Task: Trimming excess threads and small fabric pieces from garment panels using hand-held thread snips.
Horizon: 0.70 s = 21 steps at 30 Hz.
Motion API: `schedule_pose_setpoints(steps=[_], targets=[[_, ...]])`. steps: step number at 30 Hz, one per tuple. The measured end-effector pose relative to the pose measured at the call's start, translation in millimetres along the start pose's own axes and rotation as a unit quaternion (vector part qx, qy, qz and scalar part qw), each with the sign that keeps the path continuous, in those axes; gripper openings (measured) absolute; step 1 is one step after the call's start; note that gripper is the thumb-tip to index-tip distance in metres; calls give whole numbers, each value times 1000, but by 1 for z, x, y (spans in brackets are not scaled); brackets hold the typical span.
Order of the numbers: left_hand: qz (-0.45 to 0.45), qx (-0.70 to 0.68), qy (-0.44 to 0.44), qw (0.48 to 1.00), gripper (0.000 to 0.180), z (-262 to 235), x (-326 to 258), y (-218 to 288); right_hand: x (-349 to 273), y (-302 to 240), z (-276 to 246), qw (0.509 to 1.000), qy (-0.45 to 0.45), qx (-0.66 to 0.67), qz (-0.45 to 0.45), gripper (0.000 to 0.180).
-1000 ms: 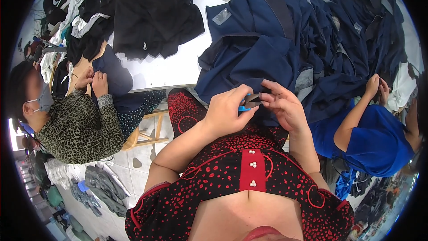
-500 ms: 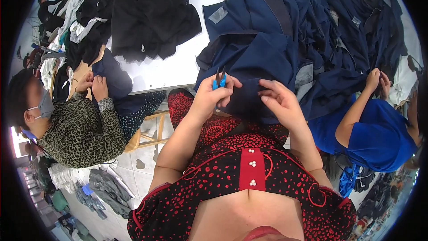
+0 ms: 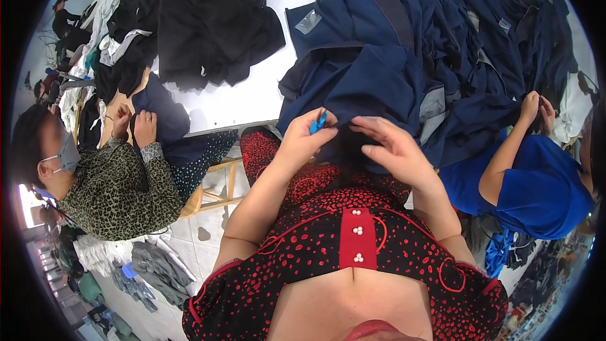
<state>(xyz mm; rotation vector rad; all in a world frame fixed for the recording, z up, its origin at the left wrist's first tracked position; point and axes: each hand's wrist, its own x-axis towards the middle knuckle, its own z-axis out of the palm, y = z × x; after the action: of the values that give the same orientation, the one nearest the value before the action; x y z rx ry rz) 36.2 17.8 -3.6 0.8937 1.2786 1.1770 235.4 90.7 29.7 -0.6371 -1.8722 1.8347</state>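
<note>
In my left hand (image 3: 304, 137) is a pair of small blue-handled thread snips (image 3: 317, 124), tilted up to the right. The fingers of that hand are closed at the edge of a navy garment (image 3: 372, 79), which hangs from the table toward my lap. My right hand (image 3: 396, 151) is beside it, fingers stretched out and thumb apart, over the dark cloth. A short gap separates the two hands. Whether the left fingertips also pinch the cloth is hidden.
A black garment pile (image 3: 214, 25) lies on the white table (image 3: 243, 104). More navy garments (image 3: 505, 19) heap up at the right. A co-worker in a leopard-print top (image 3: 120, 192) sits left; another in blue (image 3: 536, 183) sits right, both handling cloth. Garments (image 3: 158, 265) lie on the floor.
My right hand has moved left, closer to my left hand. The snips have turned from pointing up to leaning right. The left co-worker's hands have come slightly apart.
</note>
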Motion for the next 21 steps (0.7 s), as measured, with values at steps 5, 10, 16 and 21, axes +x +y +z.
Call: schedule_pose_setpoints(steps=[5,10,16,21], targets=[[-103,-174,-63,977,18,-8,-11,3,11,-7,-17,990,20,-136,-33,19],[-105,-238,-44,965,20,3,-15,6,17,-13,1,963,187,-169,-94,10],[-93,-290,-24,952,17,10,-10,4,0,-30,7,955,-12,-290,-59,23],[-72,-292,-48,952,14,20,-10,0,3,-11,10,939,-19,-341,-48,22]])
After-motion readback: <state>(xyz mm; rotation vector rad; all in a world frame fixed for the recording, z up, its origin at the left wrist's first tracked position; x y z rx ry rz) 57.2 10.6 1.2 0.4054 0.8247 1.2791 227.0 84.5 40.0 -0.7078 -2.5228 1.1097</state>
